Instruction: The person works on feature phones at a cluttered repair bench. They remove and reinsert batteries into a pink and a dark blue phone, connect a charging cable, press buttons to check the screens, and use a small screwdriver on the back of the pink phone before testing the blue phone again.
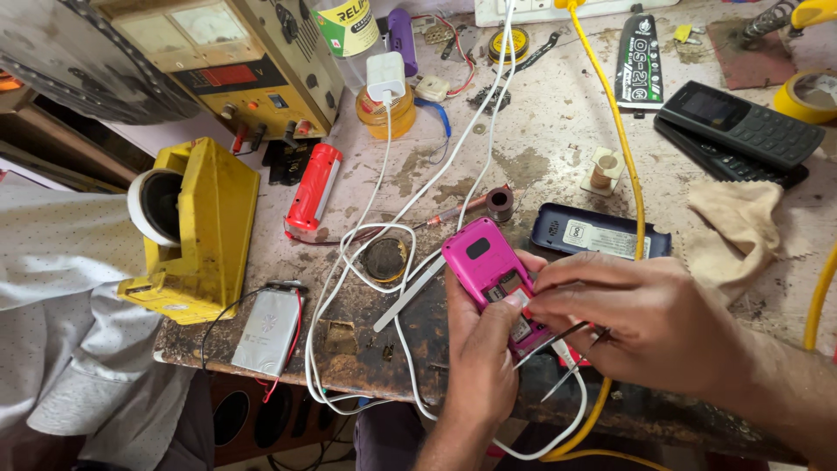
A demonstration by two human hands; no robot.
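At the far left of the frame a yellow tape dispenser (pixel 193 231) stood on the worn counter (pixel 558 131), with a power supply unit (pixel 248 65) behind it at upper left. Right of those lay a red tool (pixel 314 187), and lower down a flat silver battery pack (pixel 268 331) with red and black leads. White cables (pixel 384 235) looped across the middle.

Just right of centre, the left hand (pixel 479 358) came up from the bottom edge and was closed around the lower half of a pink phone (pixel 493 275), back cover off. The phone's long axis ran from upper left to lower right, its top end pointing away from the person. The right hand (pixel 649 318) entered from the lower right, directly beside the phone, fingers pinched shut on thin tweezers (pixel 562 353) over the open back. A dark blue back cover (pixel 602 233) lay just above that hand, a beige cloth (pixel 741 227) further right, and two black phones (pixel 741 126) at upper right.
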